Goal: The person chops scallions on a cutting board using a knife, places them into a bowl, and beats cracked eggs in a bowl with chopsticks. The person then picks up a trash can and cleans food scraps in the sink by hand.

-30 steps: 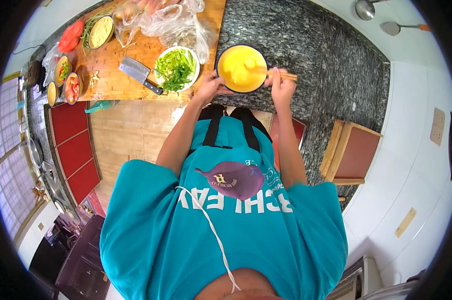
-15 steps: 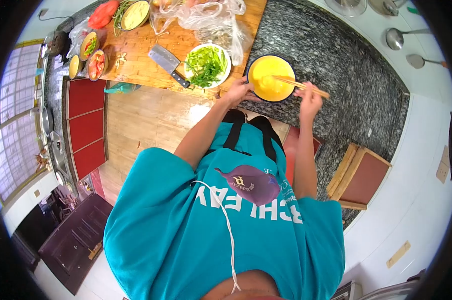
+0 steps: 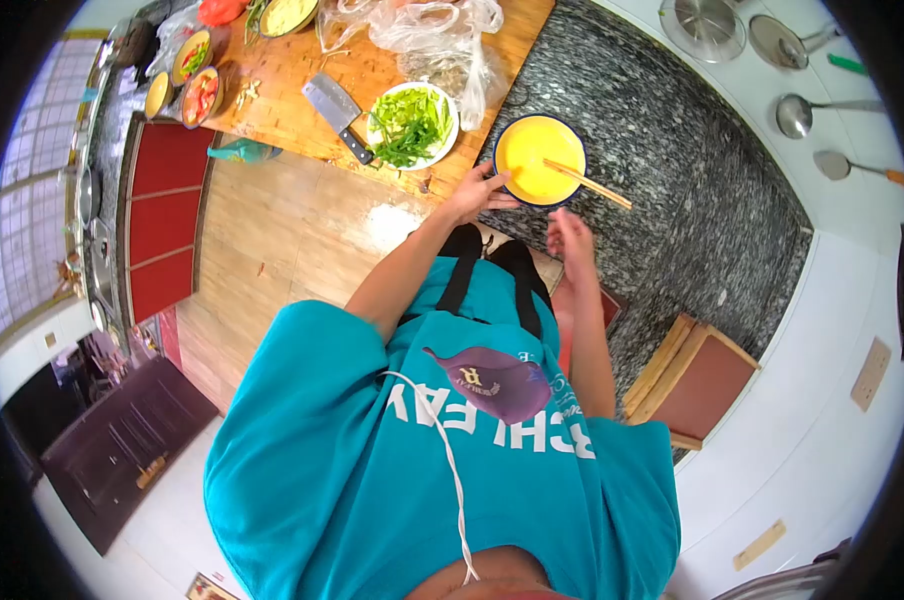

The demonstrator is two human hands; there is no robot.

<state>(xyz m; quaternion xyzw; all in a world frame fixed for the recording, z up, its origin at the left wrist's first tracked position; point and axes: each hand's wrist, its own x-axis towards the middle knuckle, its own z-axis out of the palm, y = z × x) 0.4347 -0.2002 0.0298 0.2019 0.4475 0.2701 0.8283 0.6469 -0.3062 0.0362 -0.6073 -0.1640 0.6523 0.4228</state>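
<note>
A round bowl with a dark blue rim (image 3: 580,143) stands on the dark stone counter, with yellow liquid (image 3: 532,145), apparently beaten egg, in it. My left hand (image 3: 480,195) grips the bowl's near-left edge, thumb at the rim and fingers beneath the side. A pair of chopsticks (image 3: 604,191) leans across the right rim, tips in the liquid, with no hand on it. Just below the bowl, my right hand (image 3: 570,238) is empty, its fingers loosely bent and apart.
On the wooden board (image 3: 272,110) left of the bowl are a plate of chopped greens (image 3: 412,125), a cleaver (image 3: 334,105) and plastic bags (image 3: 442,35). Several small bowls stand farther left. A ladle (image 3: 795,117) hangs at right; a wooden-framed piece (image 3: 697,380) lies at the counter's near end.
My right hand has let go of the chopsticks and moved down and left, away from the bowl. The chopsticks now rest on the rim. My left hand still holds the bowl.
</note>
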